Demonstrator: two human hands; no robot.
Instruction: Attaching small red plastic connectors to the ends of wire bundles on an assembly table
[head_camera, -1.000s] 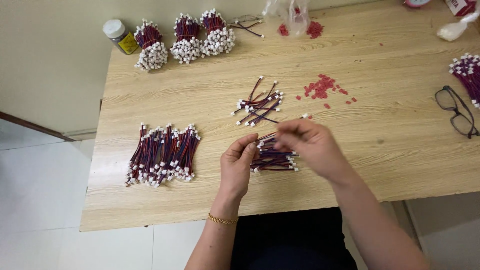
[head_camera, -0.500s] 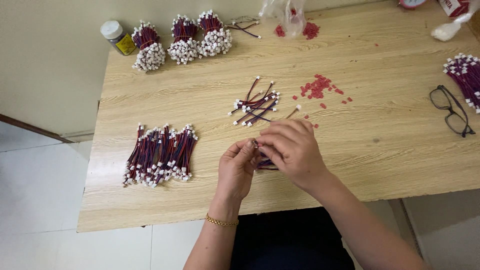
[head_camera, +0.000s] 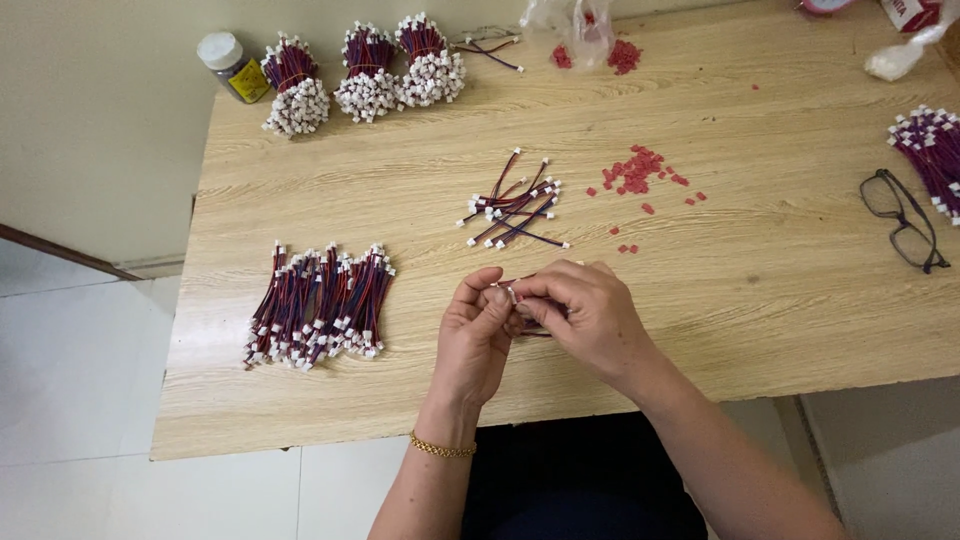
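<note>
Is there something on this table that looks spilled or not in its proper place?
Yes. Small red pieces lie scattered loose on the wooden table, some strayed toward the loose wires. More lie by the plastic bag at the back edge. Everything else looks orderly.

Two hands are in view, the left hand (head_camera: 475, 335) and the right hand (head_camera: 585, 315). On the light wooden tabletop (head_camera: 760, 290) stand three upright tied bundles of red-and-blue wires with white plug ends (head_camera: 365, 75). There is one flat row of such wires (head_camera: 320, 303), one small loose pile (head_camera: 515, 205) and one more heap at the right edge (head_camera: 925, 150) (partly cut off). One pair of black-framed glasses (head_camera: 905, 220), one small jar with a white lid (head_camera: 230, 65), and two patches of small red pieces (head_camera: 635, 170) (too many to count).
</note>
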